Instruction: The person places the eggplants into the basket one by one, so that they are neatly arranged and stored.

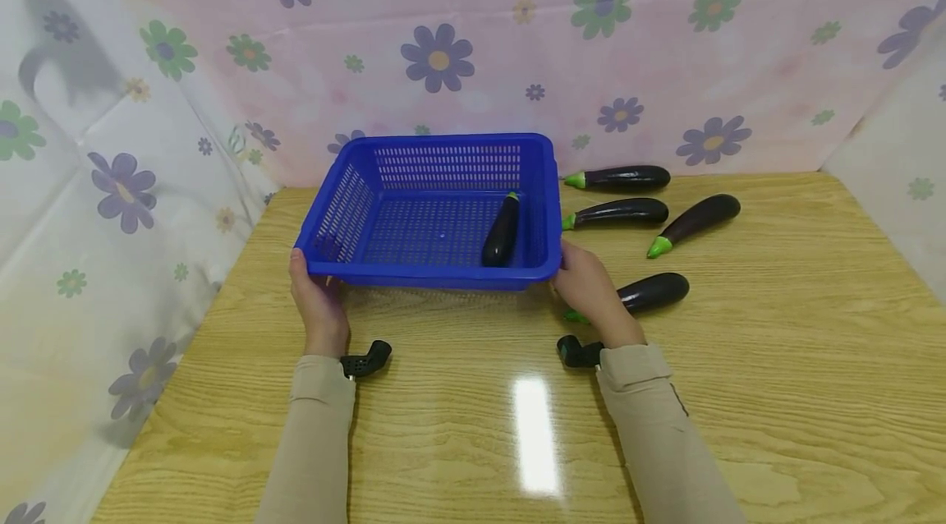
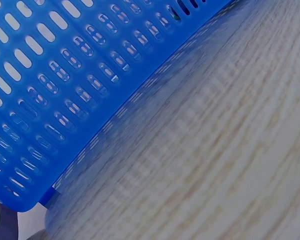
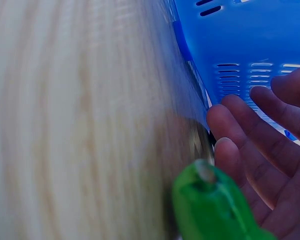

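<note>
A blue plastic basket with slotted walls is in front of me, one eggplant lying inside at its right. My left hand grips the front left corner, thumb on the rim and fingers below. In the left wrist view the basket's slotted wall fills the upper left. At the front right corner is my right hand; in the right wrist view its fingers are spread and loosely bent by the basket wall. Whether they touch it is unclear. An eggplant's green cap shows close below them.
Several eggplants lie right of the basket on the wooden table: a back one, a middle one, a slanted one and a front one partly behind the right hand. A flowered curtain hangs behind.
</note>
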Available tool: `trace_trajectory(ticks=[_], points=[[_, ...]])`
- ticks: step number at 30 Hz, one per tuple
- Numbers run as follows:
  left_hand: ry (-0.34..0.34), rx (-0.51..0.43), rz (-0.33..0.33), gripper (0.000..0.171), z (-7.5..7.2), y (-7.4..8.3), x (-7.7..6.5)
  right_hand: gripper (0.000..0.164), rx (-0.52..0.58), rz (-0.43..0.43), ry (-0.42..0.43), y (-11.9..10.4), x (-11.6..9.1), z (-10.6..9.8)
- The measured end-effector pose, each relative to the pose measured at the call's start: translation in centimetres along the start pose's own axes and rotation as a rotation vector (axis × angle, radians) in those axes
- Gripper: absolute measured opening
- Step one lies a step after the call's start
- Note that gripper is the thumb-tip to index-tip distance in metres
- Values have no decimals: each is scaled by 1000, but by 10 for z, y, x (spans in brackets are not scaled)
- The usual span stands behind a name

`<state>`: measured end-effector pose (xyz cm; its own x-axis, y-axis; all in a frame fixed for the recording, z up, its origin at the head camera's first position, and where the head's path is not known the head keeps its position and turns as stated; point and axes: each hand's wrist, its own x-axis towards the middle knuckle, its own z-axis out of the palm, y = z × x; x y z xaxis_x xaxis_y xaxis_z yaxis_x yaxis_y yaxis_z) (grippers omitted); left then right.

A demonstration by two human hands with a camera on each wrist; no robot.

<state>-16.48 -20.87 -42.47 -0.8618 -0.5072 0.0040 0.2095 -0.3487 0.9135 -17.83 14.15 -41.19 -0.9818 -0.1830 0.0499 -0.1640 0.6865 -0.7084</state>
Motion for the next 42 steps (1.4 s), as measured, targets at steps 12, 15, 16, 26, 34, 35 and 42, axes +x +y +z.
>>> trace_trajectory(ticks=[12, 15, 16, 26, 34, 35, 42], points=[[-3, 2, 2, 46, 0, 0, 0, 17, -6, -4, 4, 0, 1, 0], [-4, 6, 3, 46, 0, 0, 0, 18, -13, -4, 2, 1, 1, 1], [-3, 5, 2, 46, 0, 0, 0, 18, -12, -3, 2, 1, 1, 1], [-3, 5, 0, 46, 1, 1, -1, 16, -16, 0, 0, 1, 1, 0], [0, 9, 0, 46, 0, 1, -1, 15, -8, 8, 5, -2, 0, -2], [1, 13, 1, 46, 0, 1, -2, 14, -7, 8, 5, -3, 0, -2], [1, 10, 6, 47, 1, 1, -1, 20, 2, 28, 0, -4, 0, -6]])
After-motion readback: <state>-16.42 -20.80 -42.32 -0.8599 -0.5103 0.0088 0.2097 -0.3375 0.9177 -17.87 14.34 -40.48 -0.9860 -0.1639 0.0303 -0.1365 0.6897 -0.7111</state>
